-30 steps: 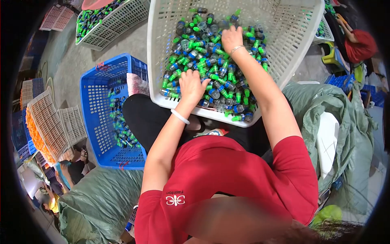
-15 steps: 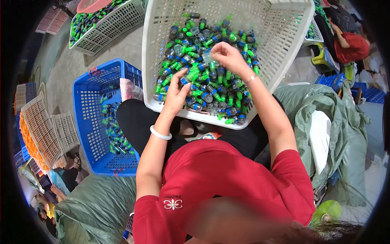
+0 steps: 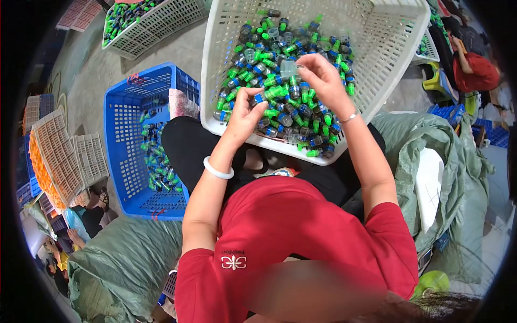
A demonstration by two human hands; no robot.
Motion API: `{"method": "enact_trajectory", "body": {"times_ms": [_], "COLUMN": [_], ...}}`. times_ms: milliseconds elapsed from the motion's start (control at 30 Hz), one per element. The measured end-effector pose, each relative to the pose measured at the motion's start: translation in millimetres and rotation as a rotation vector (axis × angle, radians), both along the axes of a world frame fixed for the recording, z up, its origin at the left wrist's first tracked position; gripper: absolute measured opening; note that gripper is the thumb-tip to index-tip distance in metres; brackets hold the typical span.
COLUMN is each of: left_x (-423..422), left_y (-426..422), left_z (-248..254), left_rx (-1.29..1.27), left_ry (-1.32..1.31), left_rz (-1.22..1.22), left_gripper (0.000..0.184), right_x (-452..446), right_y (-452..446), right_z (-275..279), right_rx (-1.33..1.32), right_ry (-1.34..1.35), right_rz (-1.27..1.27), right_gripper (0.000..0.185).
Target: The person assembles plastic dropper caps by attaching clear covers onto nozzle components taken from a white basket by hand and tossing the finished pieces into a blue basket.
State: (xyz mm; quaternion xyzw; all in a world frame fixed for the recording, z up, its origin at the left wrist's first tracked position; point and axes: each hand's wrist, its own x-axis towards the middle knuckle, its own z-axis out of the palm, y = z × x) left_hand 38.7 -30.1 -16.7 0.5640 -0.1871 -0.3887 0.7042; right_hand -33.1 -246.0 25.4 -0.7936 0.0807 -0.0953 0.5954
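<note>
Over the white basket (image 3: 377, 70), my left hand (image 3: 243, 119) is closed on a small bottle (image 3: 259, 98) with a blue band, its green end pointing to the right. My right hand (image 3: 328, 89) pinches a clear plastic cap (image 3: 288, 68), shaped like a small cup, between thumb and fingers. The cap is apart from the bottle, above and to its right. Beneath both hands lies a heap of small bottles (image 3: 291, 116) with green tops and blue bands, with a few clear caps among them.
A blue crate (image 3: 119, 156) with more small bottles stands to the left of my legs. Green sacks (image 3: 126, 264) lie at the lower left and on the right. Another full basket (image 3: 156, 27) is at the upper left. A person in red (image 3: 476, 70) sits at the upper right.
The view has shifted, so the baskets appear further right and slightly higher. Both hands stay over the heap, with the clear cap now showing more plainly in my right hand.
</note>
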Motion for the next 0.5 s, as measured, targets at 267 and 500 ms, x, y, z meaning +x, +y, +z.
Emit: {"method": "enact_trajectory", "body": {"times_ms": [267, 500], "left_x": [5, -9], "left_y": [10, 15], "left_z": [11, 27], "left_rx": [-0.016, 0.071], "left_ry": [0.021, -0.654], "left_rz": [-0.069, 0.098], "left_gripper": [0.027, 0.030], "right_x": [-10, -11], "right_y": [16, 38], "right_z": [20, 18], "right_rx": [-0.310, -0.072], "right_ry": [-0.080, 0.066], "right_rz": [0.163, 0.187], "right_gripper": [0.018, 0.017]}}
